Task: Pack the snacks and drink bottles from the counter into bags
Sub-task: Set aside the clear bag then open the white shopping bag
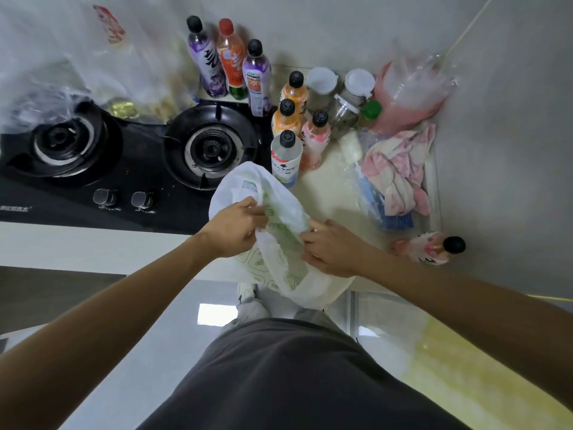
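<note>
A white plastic bag (280, 212) with green print hangs over the counter's front edge. My left hand (237, 228) pinches its left side and my right hand (330, 246) pinches its right side. Behind it stand several drink bottles: a clear white-labelled one (286, 159), a pink one (314, 141), two orange ones (286, 117), and at the back two purple ones (207, 63) flanking a red one (232, 57). Another pink bottle (429, 246) lies on its side at the right.
A black two-burner gas stove (124, 169) fills the counter's left. Jars with white lids (347, 94), a pink bag (406, 97), a crumpled pink cloth (397, 169) and a blue item in clear wrap (381, 206) crowd the right. Clear plastic bags (62, 57) hang at back left.
</note>
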The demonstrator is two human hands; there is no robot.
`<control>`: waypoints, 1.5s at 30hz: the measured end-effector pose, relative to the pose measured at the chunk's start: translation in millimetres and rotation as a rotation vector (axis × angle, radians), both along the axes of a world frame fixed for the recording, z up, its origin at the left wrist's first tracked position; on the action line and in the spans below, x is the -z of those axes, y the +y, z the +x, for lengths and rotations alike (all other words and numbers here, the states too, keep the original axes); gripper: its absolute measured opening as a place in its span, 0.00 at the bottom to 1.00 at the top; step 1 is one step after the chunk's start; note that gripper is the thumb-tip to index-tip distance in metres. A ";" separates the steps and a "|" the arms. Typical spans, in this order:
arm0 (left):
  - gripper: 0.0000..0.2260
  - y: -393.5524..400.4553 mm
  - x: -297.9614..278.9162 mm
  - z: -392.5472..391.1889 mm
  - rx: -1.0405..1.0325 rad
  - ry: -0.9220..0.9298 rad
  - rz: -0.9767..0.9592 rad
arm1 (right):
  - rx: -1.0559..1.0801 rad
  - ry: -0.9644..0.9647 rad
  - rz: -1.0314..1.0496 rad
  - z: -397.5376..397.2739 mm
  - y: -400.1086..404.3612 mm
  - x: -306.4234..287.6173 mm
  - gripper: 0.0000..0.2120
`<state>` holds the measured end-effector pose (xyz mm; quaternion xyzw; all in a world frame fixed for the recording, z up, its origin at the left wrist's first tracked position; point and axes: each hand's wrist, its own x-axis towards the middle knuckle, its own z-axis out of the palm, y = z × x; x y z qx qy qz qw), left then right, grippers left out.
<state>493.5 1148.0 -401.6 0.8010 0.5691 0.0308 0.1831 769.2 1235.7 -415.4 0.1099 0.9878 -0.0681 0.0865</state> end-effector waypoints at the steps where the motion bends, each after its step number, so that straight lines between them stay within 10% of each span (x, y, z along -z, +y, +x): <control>1: 0.11 0.4 -1.3 -2.0 0.008 0.009 -0.029 | 0.029 -0.030 0.008 1.8 4.7 0.5 0.26; 11: 0.23 7.9 -18.5 -6.9 -0.159 0.219 -0.147 | 0.490 -0.229 0.101 20.9 45.3 3.2 0.45; 25: 0.20 19.7 -19.0 -6.5 0.192 0.543 0.014 | 0.056 0.054 0.028 37.8 18.9 36.5 0.16; 30: 0.26 21.1 1.7 -17.9 0.415 0.424 -0.152 | 0.355 -0.210 -0.195 32.3 20.3 26.9 0.39; 33: 0.26 15.4 10.7 -22.2 0.290 0.440 -0.273 | 0.492 -0.351 -0.252 24.5 23.1 15.4 0.52; 40: 0.39 18.3 8.9 -4.9 0.066 0.592 -0.328 | 0.529 -0.459 -0.218 15.0 21.7 14.0 0.31; 45: 0.49 15.2 9.2 8.1 -0.042 0.641 -0.315 | 0.402 -0.499 -0.139 17.1 28.3 13.5 0.34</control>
